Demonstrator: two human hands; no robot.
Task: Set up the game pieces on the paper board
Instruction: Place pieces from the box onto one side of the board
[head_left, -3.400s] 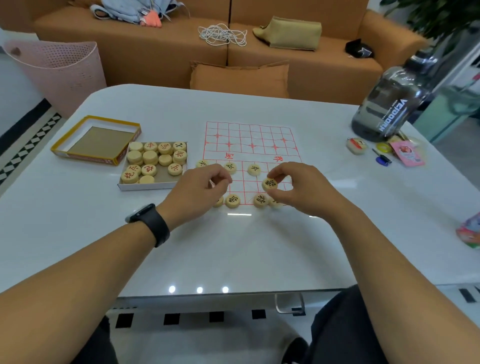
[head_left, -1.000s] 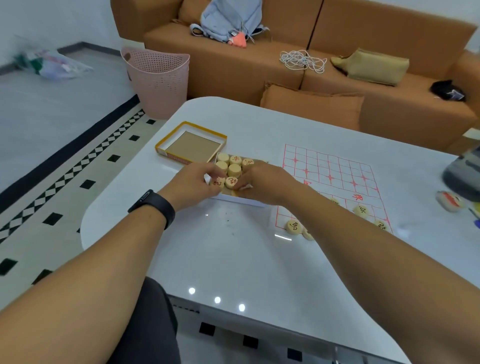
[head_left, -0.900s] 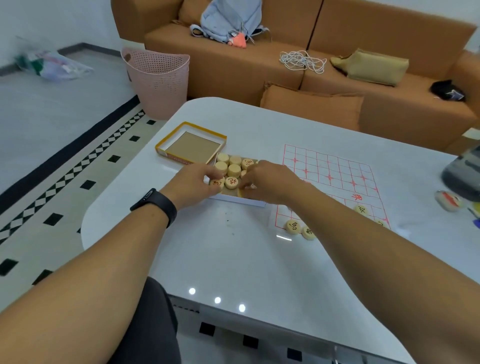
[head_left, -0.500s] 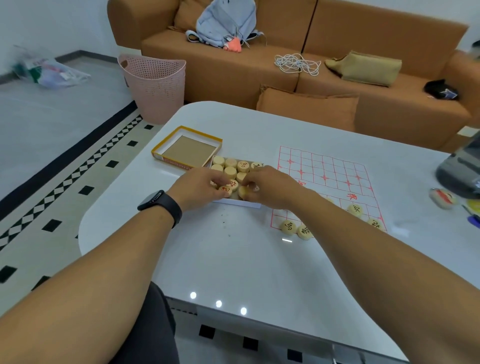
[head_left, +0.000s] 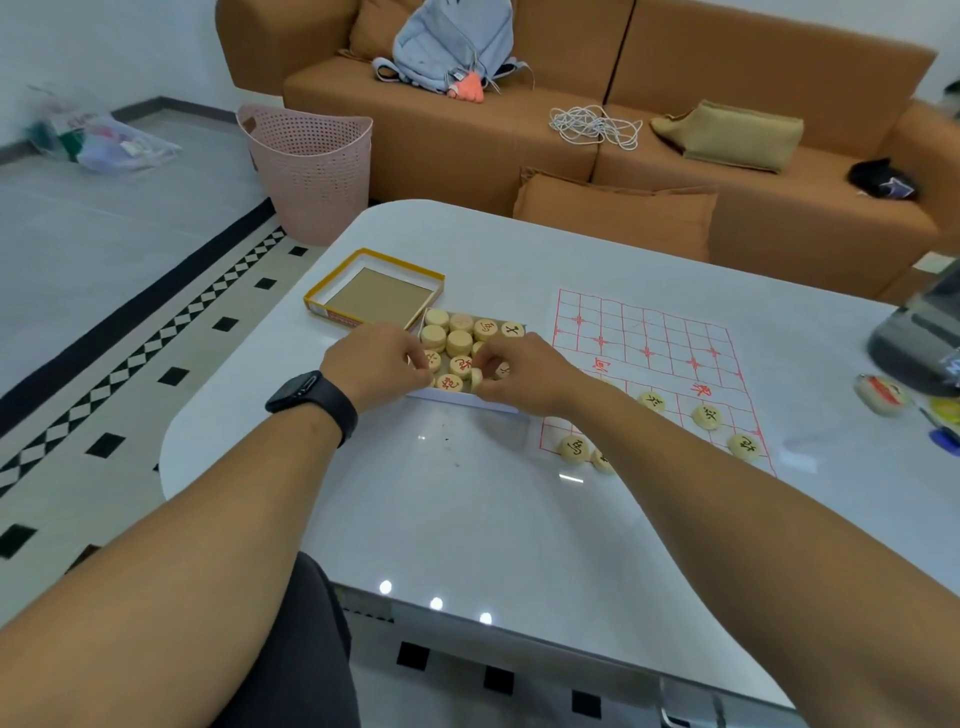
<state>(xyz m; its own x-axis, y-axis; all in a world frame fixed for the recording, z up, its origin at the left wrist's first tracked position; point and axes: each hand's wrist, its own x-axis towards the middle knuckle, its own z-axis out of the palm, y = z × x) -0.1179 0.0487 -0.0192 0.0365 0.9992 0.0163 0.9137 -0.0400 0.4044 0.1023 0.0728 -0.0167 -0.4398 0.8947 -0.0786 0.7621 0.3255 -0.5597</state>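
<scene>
A paper board (head_left: 649, 332) with a red grid lies on the white table. Several round wooden pieces (head_left: 705, 417) sit along its near rows. To its left a white box (head_left: 462, 402) holds several more wooden discs (head_left: 460, 340) with red or black characters. Both hands are over the box's near side. My right hand (head_left: 519, 371) pinches one disc (head_left: 476, 378), tilted up on its edge. My left hand (head_left: 374, 364) has its fingertips down on a piece at the box's near left corner; whether it grips it is hidden.
The yellow box lid (head_left: 375, 289) lies open beyond the box. A big dark bottle (head_left: 919, 338) and small items (head_left: 880, 395) crowd the table's right edge. A pink basket (head_left: 311, 166) stands on the floor and an orange sofa (head_left: 675, 145) runs behind the table.
Both hands left the board's near rows and moved to the box on the left. My right hand has since tipped one disc up on its edge.
</scene>
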